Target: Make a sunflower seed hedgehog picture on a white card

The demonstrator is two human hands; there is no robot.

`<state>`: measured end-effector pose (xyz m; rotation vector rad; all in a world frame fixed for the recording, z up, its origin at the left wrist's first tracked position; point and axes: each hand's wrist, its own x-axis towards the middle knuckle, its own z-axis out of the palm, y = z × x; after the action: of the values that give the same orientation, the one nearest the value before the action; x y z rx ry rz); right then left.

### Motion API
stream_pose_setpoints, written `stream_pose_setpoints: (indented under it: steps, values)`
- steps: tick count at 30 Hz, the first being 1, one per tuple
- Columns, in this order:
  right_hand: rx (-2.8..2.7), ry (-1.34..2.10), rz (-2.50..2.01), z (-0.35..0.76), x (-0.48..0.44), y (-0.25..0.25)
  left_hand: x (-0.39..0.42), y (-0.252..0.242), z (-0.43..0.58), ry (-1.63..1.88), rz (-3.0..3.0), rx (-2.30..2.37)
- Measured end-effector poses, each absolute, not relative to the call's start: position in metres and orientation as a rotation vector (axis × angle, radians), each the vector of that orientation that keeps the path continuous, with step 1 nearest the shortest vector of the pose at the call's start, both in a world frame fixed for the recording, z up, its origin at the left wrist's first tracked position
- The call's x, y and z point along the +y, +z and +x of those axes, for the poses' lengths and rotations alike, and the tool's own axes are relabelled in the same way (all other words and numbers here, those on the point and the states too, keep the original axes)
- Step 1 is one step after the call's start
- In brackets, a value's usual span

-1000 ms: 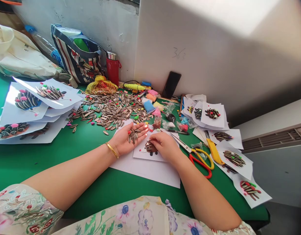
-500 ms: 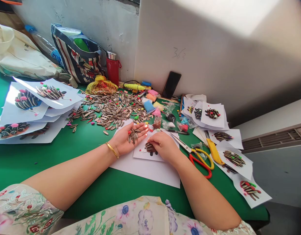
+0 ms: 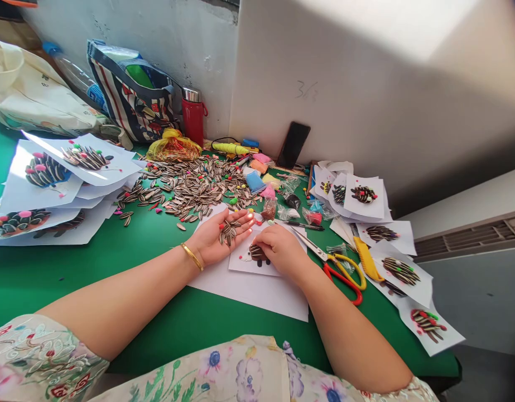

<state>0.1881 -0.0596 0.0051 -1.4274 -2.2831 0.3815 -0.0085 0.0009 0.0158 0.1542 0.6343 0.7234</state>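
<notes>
The left hand [image 3: 217, 237] lies palm up and spread on the white paper [image 3: 257, 290] near the middle of the bench [image 3: 52, 273], cupping a few sunflower seeds [image 3: 227, 231]. They look light, stiff and smooth, best pinched singly at the sides. The right hand [image 3: 282, 248], fingers curled together, presses on the soft brown clay shape [image 3: 257, 254] on a small card [image 3: 251, 265]; whether it pinches a seed is hidden.
</notes>
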Motion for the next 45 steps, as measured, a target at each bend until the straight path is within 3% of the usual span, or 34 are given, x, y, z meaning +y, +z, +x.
stream_pose_setpoints:
  steps: [20, 32, 45]
  values:
    - [-2.409, 0.273, -1.351, 0.191, -0.060, 0.012, 0.003, 0.012, -0.010, 0.705, 0.154, 0.606]
    - [-2.101, 0.068, -1.374, 0.167, -0.066, 0.019, -0.015, 0.023, -0.006, 0.491, 0.172, 0.458]
    - [-1.866, 0.238, -1.285, 0.168, -0.068, 0.027, -0.018, 0.022, -0.007, 0.474, 0.158, 0.412]
